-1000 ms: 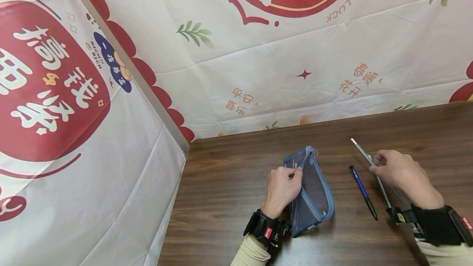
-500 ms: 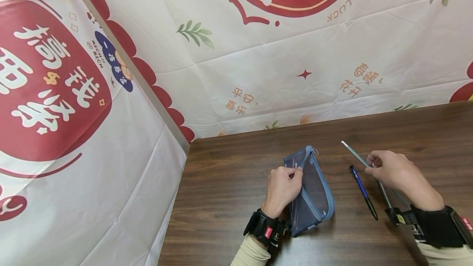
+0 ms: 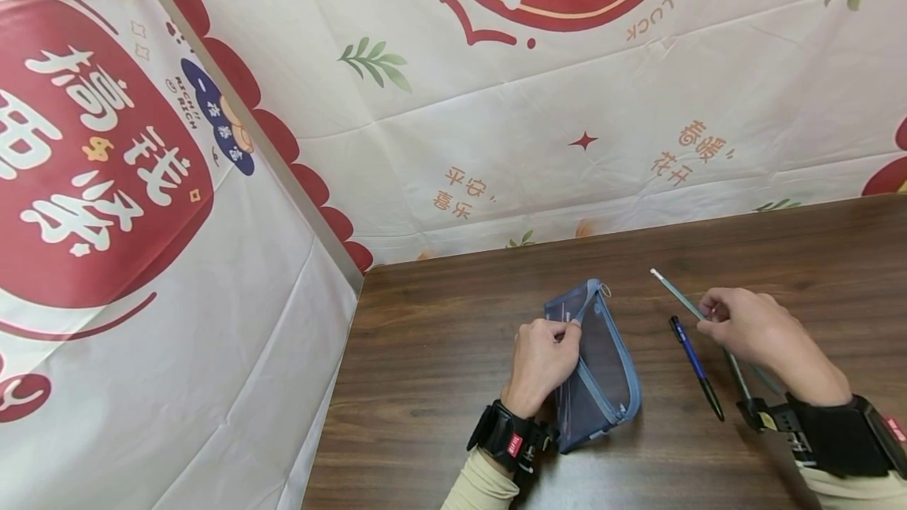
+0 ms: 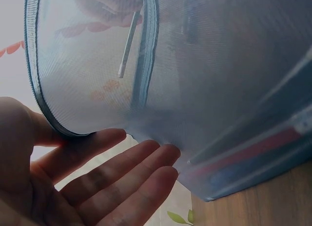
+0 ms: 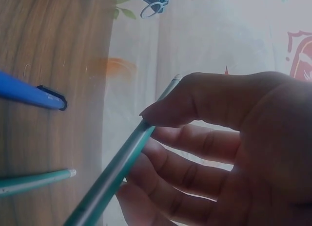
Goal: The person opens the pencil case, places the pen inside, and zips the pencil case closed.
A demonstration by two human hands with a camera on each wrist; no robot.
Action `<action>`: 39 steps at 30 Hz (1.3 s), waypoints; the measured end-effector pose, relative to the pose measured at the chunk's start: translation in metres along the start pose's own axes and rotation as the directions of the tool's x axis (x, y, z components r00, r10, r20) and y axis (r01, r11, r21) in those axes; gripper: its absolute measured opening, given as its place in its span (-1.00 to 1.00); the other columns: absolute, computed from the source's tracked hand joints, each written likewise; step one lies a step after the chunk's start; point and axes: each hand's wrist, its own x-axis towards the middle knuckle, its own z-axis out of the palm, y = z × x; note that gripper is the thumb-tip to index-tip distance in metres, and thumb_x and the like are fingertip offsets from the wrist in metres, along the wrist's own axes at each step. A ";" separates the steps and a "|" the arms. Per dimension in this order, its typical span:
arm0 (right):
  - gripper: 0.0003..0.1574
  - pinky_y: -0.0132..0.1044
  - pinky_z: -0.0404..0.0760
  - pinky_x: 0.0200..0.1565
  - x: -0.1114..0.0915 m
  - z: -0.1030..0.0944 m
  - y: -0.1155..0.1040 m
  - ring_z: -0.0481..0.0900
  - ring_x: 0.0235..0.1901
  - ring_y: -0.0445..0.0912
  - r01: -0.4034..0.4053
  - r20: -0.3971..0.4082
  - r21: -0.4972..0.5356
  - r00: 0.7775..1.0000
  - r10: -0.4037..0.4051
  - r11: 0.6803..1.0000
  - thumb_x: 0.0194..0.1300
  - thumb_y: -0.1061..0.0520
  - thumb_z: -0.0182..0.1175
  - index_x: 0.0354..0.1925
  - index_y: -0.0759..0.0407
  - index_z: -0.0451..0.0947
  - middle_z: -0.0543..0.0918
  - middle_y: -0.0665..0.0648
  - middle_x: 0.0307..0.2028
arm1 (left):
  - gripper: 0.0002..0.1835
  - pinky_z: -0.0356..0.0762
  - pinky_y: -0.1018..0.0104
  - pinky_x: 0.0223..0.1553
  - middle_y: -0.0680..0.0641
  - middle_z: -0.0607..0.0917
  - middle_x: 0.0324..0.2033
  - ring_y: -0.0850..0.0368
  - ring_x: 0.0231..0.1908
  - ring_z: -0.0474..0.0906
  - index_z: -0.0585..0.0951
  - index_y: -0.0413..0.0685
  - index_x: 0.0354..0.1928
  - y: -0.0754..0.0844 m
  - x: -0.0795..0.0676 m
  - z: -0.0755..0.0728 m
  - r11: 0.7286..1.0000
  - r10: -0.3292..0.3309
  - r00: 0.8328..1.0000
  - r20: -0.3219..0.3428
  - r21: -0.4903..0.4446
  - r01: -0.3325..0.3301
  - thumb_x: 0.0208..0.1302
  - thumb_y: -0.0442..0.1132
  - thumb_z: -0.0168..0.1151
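Observation:
My left hand (image 3: 544, 360) pinches the zippered edge of a blue mesh pencil case (image 3: 615, 356), whose mouth gapes. In the left wrist view thumb and index finger grip the zipper edge (image 4: 35, 80), and red and blue shapes show through the mesh low on the right. My right hand (image 3: 765, 337) pinches a green pencil (image 3: 675, 291) between thumb and fingers, its white end pointing up and left in the head view. A second green pencil (image 5: 39, 181) lies on the table below that hand. Between case and right hand lies a blue and black pen (image 3: 697, 368).
The dark wood table (image 3: 425, 352) meets a printed white cloth (image 3: 397, 148) at its back edge. Another printed cloth panel (image 3: 234, 321) borders its left side. Each wrist wears a black strap with a camera, the left strap (image 3: 506, 435) close beside the case.
My right hand has shifted slightly left with the green pencil, toward the pen and the case. The left hand, the pencil case and the pen have stayed put.

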 end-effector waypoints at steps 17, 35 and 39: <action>-0.74 -0.13 0.41 -0.51 -0.002 -0.001 -0.007 0.48 -0.49 -0.01 0.010 0.015 -0.007 1.000 -0.010 1.000 0.18 0.19 0.21 -0.23 0.39 0.50 0.60 0.23 -0.42 | -0.42 -0.06 0.50 -0.86 0.12 0.15 -0.94 0.36 -0.96 0.02 0.31 0.04 -0.91 0.001 -0.001 -0.002 0.999 0.015 1.000 -0.002 -0.028 -0.015 0.32 -0.08 0.07; -0.77 -0.16 0.42 -0.52 -0.003 0.002 -0.018 0.47 -0.51 -0.05 0.033 -0.020 0.007 0.999 -0.033 0.999 0.14 0.23 0.23 -0.27 0.40 0.52 0.61 0.17 -0.47 | -0.42 -0.07 0.51 -0.86 0.12 0.15 -0.94 0.37 -0.97 0.00 0.30 0.04 -0.90 0.000 -0.001 -0.002 0.999 0.016 1.000 0.001 -0.035 -0.016 0.33 -0.07 0.07; -0.77 -0.19 0.40 -0.52 -0.003 0.003 -0.021 0.44 -0.52 -0.07 0.043 -0.023 0.009 0.999 -0.043 0.999 0.14 0.23 0.23 -0.27 0.40 0.52 0.59 0.15 -0.48 | -0.42 -0.07 0.50 -0.86 0.11 0.15 -0.94 0.38 -0.97 0.00 0.31 0.04 -0.90 0.000 -0.001 -0.002 0.999 0.007 1.000 0.003 -0.041 -0.007 0.33 -0.05 0.07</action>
